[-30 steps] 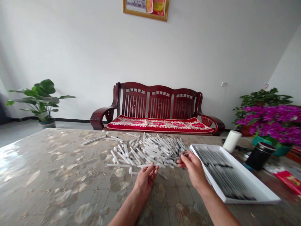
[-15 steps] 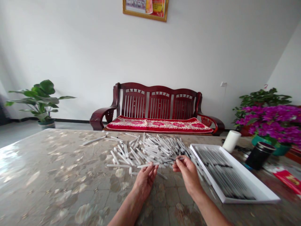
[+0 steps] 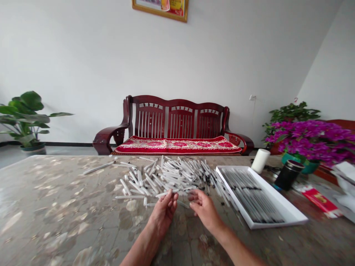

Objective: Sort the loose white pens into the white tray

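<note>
Pen [image 3: 161,194] in left hand's fingertips [image 3: 169,192]

Slim whitish plastic pens [image 3: 177,175]: smooth, faint sheen. Shallow white rectangular card-like tray [image 3: 277,224]: matt. Mottled grey-brown rectangular tabletop [image 3: 69,214]: glossy. Dark-red slatted wooden settee [image 3: 181,122]: polished.

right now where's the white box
In the head view, the white box is on the right of the table, between the pile of pens and the black canister.

Patterned table [image 3: 69,214] — heaped pens [image 3: 177,173] beside a white tray [image 3: 292,216].
</note>
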The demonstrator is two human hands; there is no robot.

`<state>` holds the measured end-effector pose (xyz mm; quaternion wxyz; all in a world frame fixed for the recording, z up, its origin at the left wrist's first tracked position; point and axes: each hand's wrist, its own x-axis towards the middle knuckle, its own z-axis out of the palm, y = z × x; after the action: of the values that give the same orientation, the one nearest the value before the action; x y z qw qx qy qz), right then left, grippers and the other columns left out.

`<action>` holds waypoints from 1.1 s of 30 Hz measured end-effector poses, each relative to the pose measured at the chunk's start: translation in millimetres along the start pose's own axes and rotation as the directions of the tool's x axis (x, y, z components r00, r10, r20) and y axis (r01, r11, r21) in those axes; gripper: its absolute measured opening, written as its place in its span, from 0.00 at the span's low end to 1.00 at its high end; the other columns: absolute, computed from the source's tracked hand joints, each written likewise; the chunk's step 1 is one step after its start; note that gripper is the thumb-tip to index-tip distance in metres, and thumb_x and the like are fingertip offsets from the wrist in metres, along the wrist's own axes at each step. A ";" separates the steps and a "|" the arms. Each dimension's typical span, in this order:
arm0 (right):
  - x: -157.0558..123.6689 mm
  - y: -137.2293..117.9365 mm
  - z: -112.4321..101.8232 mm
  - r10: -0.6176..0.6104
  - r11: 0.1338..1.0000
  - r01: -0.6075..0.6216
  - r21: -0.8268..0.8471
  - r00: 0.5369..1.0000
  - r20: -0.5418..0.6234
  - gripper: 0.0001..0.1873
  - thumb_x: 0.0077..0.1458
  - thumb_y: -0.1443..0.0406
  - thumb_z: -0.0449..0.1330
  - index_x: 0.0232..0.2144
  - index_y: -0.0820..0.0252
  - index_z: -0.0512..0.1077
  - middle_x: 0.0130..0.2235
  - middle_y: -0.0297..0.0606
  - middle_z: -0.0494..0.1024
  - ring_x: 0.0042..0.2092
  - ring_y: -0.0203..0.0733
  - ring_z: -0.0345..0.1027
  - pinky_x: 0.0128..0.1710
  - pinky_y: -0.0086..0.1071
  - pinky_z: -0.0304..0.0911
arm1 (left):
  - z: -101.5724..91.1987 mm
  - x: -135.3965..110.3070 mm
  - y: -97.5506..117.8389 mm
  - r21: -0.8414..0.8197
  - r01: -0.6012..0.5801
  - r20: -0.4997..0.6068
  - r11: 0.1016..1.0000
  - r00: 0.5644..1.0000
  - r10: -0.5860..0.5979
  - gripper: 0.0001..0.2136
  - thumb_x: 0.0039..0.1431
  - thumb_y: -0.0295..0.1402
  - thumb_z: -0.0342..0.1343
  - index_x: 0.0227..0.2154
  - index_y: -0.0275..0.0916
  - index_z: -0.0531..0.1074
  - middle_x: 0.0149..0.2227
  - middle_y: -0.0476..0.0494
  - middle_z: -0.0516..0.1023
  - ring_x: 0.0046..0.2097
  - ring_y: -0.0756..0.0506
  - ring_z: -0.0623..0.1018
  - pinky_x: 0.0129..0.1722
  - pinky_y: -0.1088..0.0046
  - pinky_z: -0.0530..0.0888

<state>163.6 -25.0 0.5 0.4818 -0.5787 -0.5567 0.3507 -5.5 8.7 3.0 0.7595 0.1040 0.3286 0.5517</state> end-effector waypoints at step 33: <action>3.4 -1.1 -68.5 0.076 0.308 0.097 -0.947 0.989 0.126 0.15 0.56 0.77 0.52 0.38 0.60 0.76 0.43 0.46 0.78 0.45 0.45 0.74 0.41 0.31 0.61 | -5.0 8.9 -0.4 -0.009 -0.034 0.030 0.999 0.999 0.035 0.05 0.58 0.19 0.58 0.29 0.33 0.72 0.25 0.46 0.80 0.25 0.51 0.81 0.23 0.83 0.78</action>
<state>228.3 -33.3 21.8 0.0089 -0.7202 -0.6937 -0.0057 -6.7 15.6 -4.5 0.7551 0.1148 0.3131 0.5644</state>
